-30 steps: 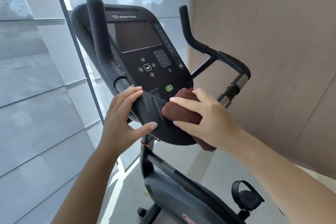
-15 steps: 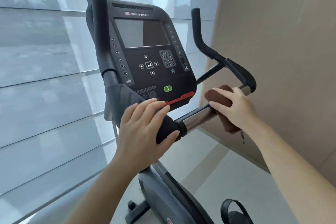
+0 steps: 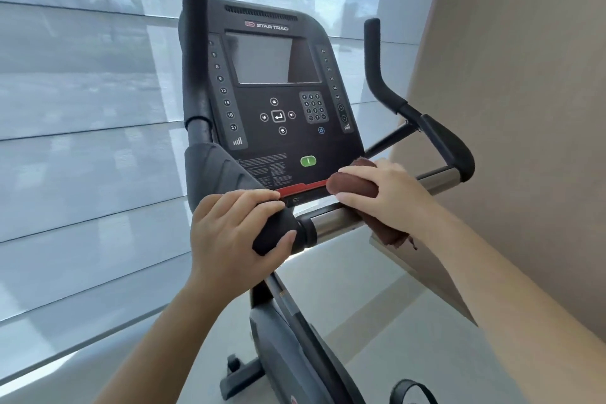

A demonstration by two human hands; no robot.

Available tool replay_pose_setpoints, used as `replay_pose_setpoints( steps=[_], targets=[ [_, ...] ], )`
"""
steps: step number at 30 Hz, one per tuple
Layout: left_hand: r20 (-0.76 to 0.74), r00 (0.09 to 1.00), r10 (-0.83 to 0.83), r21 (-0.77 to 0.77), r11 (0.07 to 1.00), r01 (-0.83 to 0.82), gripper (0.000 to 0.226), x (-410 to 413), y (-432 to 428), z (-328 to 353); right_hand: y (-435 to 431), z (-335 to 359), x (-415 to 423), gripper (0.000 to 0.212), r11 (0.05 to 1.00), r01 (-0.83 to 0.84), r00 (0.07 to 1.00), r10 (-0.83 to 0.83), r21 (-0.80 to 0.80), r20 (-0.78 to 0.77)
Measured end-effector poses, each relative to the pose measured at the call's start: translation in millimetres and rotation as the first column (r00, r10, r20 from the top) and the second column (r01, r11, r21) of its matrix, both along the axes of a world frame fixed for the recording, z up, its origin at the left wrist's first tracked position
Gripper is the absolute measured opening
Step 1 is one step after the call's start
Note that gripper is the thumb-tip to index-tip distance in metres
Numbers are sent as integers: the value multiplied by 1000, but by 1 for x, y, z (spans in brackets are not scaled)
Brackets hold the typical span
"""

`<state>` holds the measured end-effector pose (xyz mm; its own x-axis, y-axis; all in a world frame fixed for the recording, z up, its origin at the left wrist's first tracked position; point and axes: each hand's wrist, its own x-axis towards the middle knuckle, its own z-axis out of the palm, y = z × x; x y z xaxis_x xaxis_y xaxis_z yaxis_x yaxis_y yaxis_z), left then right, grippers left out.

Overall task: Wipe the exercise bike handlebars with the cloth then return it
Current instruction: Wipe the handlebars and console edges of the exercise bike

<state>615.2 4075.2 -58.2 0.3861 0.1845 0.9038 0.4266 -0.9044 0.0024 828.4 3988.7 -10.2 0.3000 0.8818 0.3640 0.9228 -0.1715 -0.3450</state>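
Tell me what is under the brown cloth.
The chrome bar runs under the cloth, which the right hand grips around it; the covered stretch itself is hidden.

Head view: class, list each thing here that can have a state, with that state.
screen: dark, showing nothing.
cloth: bunched, draped over the bar.
left hand: grips the black grip.
right hand: holds the cloth.
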Motion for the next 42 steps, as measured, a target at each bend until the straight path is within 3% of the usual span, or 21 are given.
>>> replay_pose_setpoints(
  steps=[4,8,11,17,24,29,33,36,38,40,42],
  targets=[
    [32,999,-10,38,999,9,26,1,2,-2,13,-6,-35,41,986,-168,985,167,20,35],
    [50,999,-19,59,998,16,26,0,4,-3,19,11,-9,42,985,-112,993,108,-134,-41],
    [72,996,-44,70,997,39,26,0,5,-3,20,19,-4,43,985,-104,995,102,-138,-15],
    [140,986,-94,98,992,81,27,3,10,-8,26,9,-33,37,935,-335,942,334,-120,-28],
    [218,967,-134,146,984,104,25,7,16,-11,12,12,-7,30,999,-39,999,39,-31,11],
    [256,954,-155,171,979,113,24,9,18,-12,28,7,-50,31,970,-236,971,238,-48,28],
    [236,958,-163,178,976,122,24,9,18,-12,24,16,-33,28,977,-180,984,178,-111,-26],
    [224,959,-171,175,975,133,24,8,18,-12,12,10,-16,30,1000,27,999,-27,3,-21],
    [232,957,-172,188,974,130,23,7,19,-11,7,-2,-20,31,976,107,994,-109,188,-1],
    [235,955,-181,187,973,138,22,7,19,-11,7,-25,-37,32,895,120,989,-143,430,22],
    [255,950,-180,188,973,134,22,7,18,-12,12,-52,-60,32,752,76,989,-142,654,49]
  ],
)
